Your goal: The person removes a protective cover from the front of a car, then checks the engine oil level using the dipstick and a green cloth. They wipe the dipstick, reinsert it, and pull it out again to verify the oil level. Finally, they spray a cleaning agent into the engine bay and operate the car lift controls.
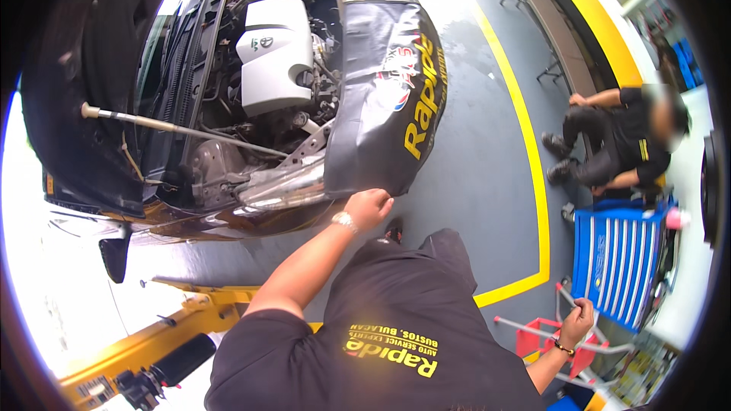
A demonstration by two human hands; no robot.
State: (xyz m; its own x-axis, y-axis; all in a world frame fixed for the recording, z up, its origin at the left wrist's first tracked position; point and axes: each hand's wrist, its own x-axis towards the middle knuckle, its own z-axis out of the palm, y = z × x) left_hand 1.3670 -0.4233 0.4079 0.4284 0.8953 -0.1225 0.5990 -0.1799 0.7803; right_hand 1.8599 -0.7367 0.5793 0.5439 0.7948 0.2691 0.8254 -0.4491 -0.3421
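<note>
A black fender cover with yellow and coloured print drapes over the front of a dark car. My left hand, a watch on its wrist, is closed at the cover's lower edge and appears to pinch it. Out to the right, my right hand is curled closed, with a bracelet at the wrist; whatever it may hold is hidden. The raised hood rests on a prop rod. Below it, a pale engine cover tops the open engine bay.
A blue tool cabinet stands at right, beside a red and grey frame. Behind the cabinet, a person sits on a brown bench. A yellow lift arm reaches in at lower left. Yellow lines mark the grey floor.
</note>
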